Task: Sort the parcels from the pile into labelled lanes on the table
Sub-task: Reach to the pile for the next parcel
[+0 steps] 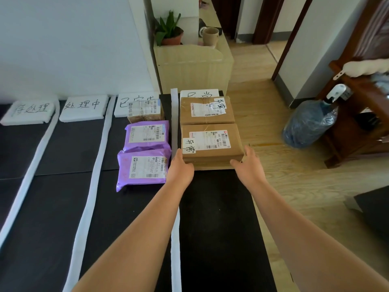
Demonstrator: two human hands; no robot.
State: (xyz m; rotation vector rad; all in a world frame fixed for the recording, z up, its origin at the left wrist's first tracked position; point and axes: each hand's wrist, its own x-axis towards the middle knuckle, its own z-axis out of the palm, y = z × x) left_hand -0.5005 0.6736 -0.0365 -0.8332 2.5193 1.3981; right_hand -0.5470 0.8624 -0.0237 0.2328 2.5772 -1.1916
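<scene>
My left hand (182,169) and right hand (247,165) are apart. Each one holds a near corner of the near cardboard box (212,144), which lies in the rightmost lane at the centre of the frame, touching the far cardboard box (207,110). In the lane to its left lie the small brown box (145,111), the far purple parcel (147,133) and the near purple parcel (145,169). No pile is in view, so I judge the sorting nearly finished: only setting this box straight is left.

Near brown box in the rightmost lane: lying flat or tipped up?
Flat, label side up. The near brown box lies level with the far box behind it; left hand and right hand hold its near corners.
</scene>
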